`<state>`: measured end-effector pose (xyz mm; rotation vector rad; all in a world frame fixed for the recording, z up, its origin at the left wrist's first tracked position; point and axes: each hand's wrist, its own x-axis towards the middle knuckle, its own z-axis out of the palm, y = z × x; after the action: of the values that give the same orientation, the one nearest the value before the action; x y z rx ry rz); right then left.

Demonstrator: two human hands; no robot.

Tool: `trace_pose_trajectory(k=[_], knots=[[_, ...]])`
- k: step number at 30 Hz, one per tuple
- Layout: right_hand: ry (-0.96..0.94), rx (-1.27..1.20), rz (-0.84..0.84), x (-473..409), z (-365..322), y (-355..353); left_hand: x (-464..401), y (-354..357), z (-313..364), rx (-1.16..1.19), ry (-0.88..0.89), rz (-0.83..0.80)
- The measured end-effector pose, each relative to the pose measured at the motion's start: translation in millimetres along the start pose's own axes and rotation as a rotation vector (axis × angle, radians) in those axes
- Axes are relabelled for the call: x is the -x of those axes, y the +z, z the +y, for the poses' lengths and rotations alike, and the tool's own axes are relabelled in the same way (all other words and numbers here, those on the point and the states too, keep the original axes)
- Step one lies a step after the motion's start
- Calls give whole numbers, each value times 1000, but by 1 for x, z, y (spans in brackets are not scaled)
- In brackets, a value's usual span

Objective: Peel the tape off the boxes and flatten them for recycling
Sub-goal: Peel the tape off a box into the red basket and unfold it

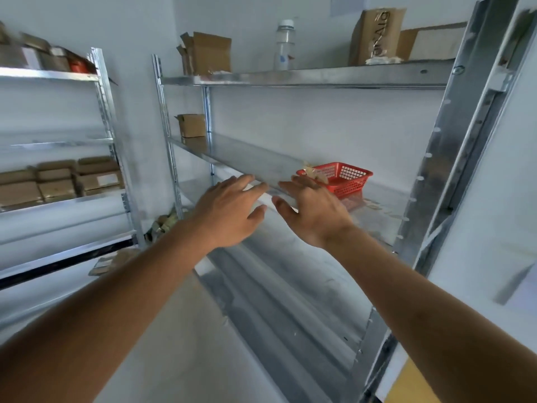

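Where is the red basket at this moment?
In the head view, the red basket stands right of centre on the middle shelf of the metal rack, just beyond the fingertips of the right hand, with scraps of tape lying over its near-left rim.

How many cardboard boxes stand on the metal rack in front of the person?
3: an open box top shelf left, a tall box top shelf right, a small box middle shelf left. Others may be hidden.

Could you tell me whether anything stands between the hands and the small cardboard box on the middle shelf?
Nothing visible does. The left hand and right hand are open over the shelf's front edge, and the shelf is bare up to the small cardboard box.
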<state>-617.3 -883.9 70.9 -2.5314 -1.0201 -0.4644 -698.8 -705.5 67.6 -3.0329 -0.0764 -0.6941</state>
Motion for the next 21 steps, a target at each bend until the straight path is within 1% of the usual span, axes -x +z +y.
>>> trace_pose_trajectory(k=[6,15,21], knots=[[-50,-73,-6,-89,-21,47,-45,28,-90,-5,-35,6],[-94,-60,-9,-257,-12,123,-160,82,-219,-11,-117,10],[-117,-51,-7,-355,-21,174,-224,117,-304,6,-116,22]])
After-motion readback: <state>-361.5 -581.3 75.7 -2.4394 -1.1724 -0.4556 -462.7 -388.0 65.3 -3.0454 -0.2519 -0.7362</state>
